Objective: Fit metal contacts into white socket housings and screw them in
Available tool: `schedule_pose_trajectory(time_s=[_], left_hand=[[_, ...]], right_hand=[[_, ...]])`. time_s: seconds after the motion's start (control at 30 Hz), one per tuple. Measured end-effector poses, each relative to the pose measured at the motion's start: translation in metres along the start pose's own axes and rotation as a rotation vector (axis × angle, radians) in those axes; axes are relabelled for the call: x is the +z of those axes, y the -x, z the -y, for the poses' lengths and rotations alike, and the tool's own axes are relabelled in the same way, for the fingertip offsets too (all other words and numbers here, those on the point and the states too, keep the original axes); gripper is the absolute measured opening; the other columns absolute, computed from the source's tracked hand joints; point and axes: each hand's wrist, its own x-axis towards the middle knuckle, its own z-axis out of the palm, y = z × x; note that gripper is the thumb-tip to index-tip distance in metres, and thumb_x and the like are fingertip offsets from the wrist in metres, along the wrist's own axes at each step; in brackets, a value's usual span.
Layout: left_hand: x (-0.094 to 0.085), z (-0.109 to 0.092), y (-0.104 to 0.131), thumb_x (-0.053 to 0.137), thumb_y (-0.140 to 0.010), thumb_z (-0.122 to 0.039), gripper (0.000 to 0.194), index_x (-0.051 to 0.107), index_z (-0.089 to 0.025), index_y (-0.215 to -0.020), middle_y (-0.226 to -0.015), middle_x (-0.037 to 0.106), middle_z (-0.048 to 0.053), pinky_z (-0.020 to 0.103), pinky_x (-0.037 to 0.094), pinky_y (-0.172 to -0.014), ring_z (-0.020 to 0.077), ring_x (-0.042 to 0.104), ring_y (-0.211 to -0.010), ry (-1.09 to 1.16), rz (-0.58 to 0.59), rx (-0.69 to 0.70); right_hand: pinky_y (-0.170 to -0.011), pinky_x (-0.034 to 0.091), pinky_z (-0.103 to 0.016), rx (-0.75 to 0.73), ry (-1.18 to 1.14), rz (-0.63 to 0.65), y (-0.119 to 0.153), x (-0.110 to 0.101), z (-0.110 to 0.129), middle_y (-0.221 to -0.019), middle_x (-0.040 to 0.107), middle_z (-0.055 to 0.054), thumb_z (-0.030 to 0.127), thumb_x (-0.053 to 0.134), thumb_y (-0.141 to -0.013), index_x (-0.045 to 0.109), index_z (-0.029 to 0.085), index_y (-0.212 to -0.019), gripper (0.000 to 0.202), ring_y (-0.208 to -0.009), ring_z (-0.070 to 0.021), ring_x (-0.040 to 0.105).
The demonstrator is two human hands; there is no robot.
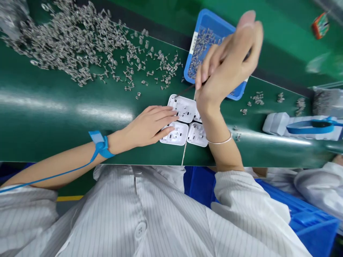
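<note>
Fingers stretched out, my left hand lies open with its fingertips on two white plastic housings at the table's front. My right hand is raised above them, closed round a thin dark tool whose kind is mostly hidden by the fingers. The tool's tip reaches the corner of the upper left white housing. Below that one sits the lower left white housing, touched by my left thumb. To its right is another white housing, and one more is partly covered by my right wrist.
Many small metal springs lie heaped at the back left. A blue bin holding small metal parts stands behind my right hand. Right of it are small spring piles and a white tray with a blue strap. A co-worker's sleeve shows at far right.
</note>
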Motion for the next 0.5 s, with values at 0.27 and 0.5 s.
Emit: schedule_pose_trajectory(time_s=[0.27,0.5], left_hand=[[0.0,0.0,0.0,0.045,-0.108,-0.037,0.037,0.062,-0.018,-0.135,-0.141,0.063,0.01,0.044,0.044,-0.112,0.0267,0.056,-0.136,0.009,0.001,-0.004],[0.002,0.0,0.001,0.043,-0.109,-0.036,0.039,0.06,-0.015,-0.137,-0.142,0.062,0.011,0.043,0.044,-0.112,0.0275,0.054,-0.137,-0.031,0.002,0.021]], right_hand=[[-0.041,0.031,-0.032,-0.104,-0.297,-0.186,0.006,0.013,0.007,-0.061,0.016,0.008,0.051,0.022,-0.109,0.022,0.033,-0.08,0.034,-0.042,-0.0148,0.026],[-0.041,0.028,-0.028,-0.116,-0.235,-0.247,0.006,0.019,0.011,-0.063,0.011,0.006,0.02,0.026,-0.105,0.02,0.03,-0.081,0.027,-0.042,-0.0147,0.023]])
